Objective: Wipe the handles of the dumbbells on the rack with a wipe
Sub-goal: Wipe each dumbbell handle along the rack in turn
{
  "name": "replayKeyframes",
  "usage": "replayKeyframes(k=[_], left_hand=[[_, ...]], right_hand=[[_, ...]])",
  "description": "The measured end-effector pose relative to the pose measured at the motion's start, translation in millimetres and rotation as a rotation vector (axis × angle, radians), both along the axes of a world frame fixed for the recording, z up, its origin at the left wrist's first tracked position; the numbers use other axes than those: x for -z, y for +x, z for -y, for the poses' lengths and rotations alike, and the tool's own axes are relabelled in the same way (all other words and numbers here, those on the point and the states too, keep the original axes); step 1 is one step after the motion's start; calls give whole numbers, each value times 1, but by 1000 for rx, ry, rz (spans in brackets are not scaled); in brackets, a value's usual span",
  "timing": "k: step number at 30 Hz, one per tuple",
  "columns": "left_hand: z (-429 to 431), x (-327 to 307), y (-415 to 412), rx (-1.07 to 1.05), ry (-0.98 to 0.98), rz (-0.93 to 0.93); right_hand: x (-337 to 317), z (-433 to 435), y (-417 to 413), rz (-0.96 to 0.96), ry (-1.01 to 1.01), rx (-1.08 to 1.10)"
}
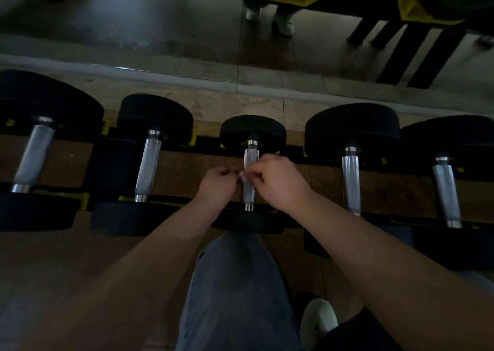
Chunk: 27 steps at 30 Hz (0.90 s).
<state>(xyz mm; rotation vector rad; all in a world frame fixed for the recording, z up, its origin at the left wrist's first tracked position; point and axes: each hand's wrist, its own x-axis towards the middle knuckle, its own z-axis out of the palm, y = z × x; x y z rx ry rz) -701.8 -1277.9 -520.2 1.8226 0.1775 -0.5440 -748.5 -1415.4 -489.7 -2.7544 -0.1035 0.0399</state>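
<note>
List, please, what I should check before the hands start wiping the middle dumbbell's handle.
1. Wipe held: ok. The left hand and the right hand pinch a small pale wipe between them.
2. Hands at the target: ok. Both are over the middle handle.
3. Wipe spread open: not ok. It shows only as a small bunched piece at the fingertips.
4. Wipe touching the handle: cannot tell. The fingers hide where they meet.
5. Handle unobstructed: ok. Nothing else lies on its visible parts.
6. Wipe clean and moist: cannot tell. It is too small and the light too dim.
</note>
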Motion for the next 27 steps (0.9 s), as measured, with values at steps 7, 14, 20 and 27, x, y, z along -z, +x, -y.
replayKeyframes(k=[7, 14, 20, 27], left_hand=[[0, -2, -1, 1, -31, -14], [-1, 3, -3, 11, 10, 17], [1, 8, 0, 16, 48, 52], [-1, 10, -1, 109, 164, 184]], right_hand=[[1, 4, 5, 11, 34, 22], [0, 4, -1, -11, 0, -3], [1, -1, -6, -21, 19, 32], [8, 4, 4, 69, 145, 294]])
